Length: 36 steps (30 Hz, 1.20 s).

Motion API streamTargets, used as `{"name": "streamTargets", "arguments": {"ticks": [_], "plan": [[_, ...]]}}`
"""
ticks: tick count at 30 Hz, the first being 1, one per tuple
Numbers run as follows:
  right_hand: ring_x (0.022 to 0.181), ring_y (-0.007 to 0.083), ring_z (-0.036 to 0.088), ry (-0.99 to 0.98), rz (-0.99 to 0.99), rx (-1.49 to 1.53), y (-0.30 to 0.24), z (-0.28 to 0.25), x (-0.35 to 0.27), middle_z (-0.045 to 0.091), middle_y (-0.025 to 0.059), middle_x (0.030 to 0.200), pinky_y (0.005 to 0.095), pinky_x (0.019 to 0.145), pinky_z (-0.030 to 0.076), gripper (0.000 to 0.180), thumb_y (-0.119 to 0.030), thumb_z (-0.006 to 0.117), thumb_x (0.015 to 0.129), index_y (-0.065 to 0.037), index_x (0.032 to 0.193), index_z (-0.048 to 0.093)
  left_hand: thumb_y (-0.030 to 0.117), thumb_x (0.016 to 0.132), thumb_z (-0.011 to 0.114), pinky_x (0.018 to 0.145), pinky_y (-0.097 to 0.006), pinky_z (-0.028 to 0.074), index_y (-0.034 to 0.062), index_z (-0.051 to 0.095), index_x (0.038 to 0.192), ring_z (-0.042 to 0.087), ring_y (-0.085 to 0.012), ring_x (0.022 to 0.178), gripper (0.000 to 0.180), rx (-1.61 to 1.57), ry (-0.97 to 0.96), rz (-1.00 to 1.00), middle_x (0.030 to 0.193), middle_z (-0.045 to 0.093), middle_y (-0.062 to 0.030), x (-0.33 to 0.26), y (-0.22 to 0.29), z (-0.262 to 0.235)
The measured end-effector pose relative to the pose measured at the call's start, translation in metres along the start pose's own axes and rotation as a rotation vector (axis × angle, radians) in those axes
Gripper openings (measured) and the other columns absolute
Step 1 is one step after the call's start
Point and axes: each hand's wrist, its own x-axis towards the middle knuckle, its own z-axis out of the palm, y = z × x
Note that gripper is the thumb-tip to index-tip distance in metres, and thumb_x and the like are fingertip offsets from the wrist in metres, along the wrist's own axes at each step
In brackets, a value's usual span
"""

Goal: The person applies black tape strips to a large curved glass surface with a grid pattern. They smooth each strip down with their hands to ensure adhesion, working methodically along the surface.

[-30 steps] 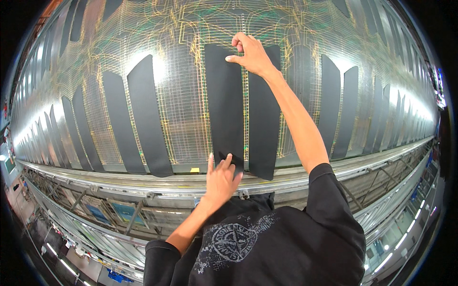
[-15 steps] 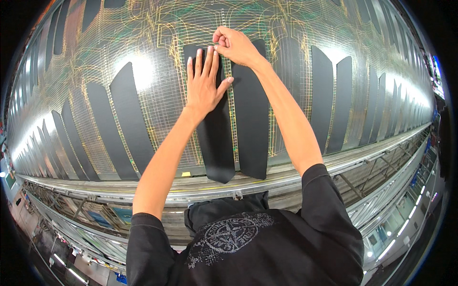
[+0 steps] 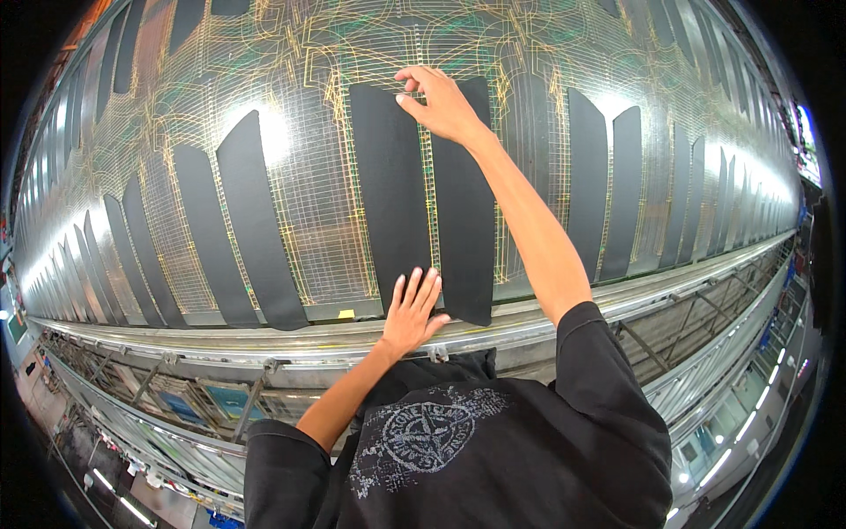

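Two long black cut pieces lie side by side in front of me, a left black piece [image 3: 392,176] and a right black piece [image 3: 467,203], with a narrow marked strip between them. Their material looks like fabric, though I cannot tell for sure. My left hand [image 3: 412,309] rests flat on the near end of the left piece, fingers spread, close to the table edge. At the far end, my right hand [image 3: 441,104] is over the tops of both pieces. Its thumb and bent fingers are apart, and nothing shows between them.
The long table [image 3: 322,220] has a shiny top covered in yellow and green pattern lines. More black pieces [image 3: 251,220] lie in rows to the left, and others [image 3: 624,194] to the right. A metal rail [image 3: 211,344] runs along the near edge. A yellow tag [image 3: 346,314] sits there.
My left hand has slid from the far end of the left piece toward me, to its near end. That piece now lies flatter. My right hand's fingers have opened from a curl.
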Motion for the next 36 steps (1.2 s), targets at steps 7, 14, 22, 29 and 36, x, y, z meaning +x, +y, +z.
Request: {"name": "streamTargets", "arguments": {"ticks": [7,14,22,29,36], "plan": [[0.126,0.0303,0.065,0.397,0.15,-0.133,-0.03,-0.045,-0.103,0.069,0.0144,0.132,0.0414,0.11,0.05,0.033,-0.013,0.071,0.097,-0.005,0.129,0.069,0.061,0.106,0.049,0.134,-0.054,0.014,0.0035,0.032,0.167,0.019,-0.0343,0.164,0.086,-0.02,-0.059,-0.013,0.177,0.025,-0.0122,0.002,0.002,-0.025],[0.128,0.0329,0.062,0.312,0.347,-0.064,-0.011,-0.065,-0.153,0.071,0.0143,0.131,0.0458,0.113,0.046,0.04,-0.007,0.067,0.095,-0.006,0.135,0.065,0.058,0.105,0.053,0.131,-0.061,0.013,0.0081,0.034,0.167,0.021,-0.0371,0.163,0.082,-0.102,0.034,-0.022,0.177,0.026,-0.0115,0.007,0.009,-0.04],[0.14,0.0317,0.056,-0.002,-0.26,-0.535,0.002,-0.046,-0.048,0.063,0.0089,0.149,0.0463,0.12,0.042,0.039,-0.006,0.062,0.1,-0.009,0.139,0.066,0.057,0.106,0.052,0.131,-0.063,0.013,0.0228,0.033,0.169,0.019,-0.0348,0.164,0.074,0.012,0.063,0.035,0.178,0.024,-0.001,0.042,-0.003,-0.026],[0.13,0.0275,0.059,-0.16,-0.244,-0.395,0.024,-0.047,-0.039,0.069,0.007,0.13,0.0473,0.111,0.045,0.022,-0.012,0.066,0.1,-0.008,0.122,0.07,0.059,0.104,0.054,0.132,-0.062,0.015,0.0244,0.032,0.17,0.019,-0.0339,0.164,0.077,0.024,0.065,0.074,0.178,0.024,-0.0002,0.038,-0.014,-0.012],[0.106,0.026,0.063,-0.18,-0.285,-0.426,0.011,-0.07,-0.022,0.073,0.0049,0.102,0.0439,0.102,0.041,0.009,-0.017,0.07,0.098,-0.009,0.1,0.072,0.059,0.104,0.054,0.132,-0.062,0.015,0.026,0.033,0.17,0.021,-0.033,0.164,0.077,0.023,0.065,0.068,0.178,0.025,0.0007,0.04,-0.015,-0.012]]}}
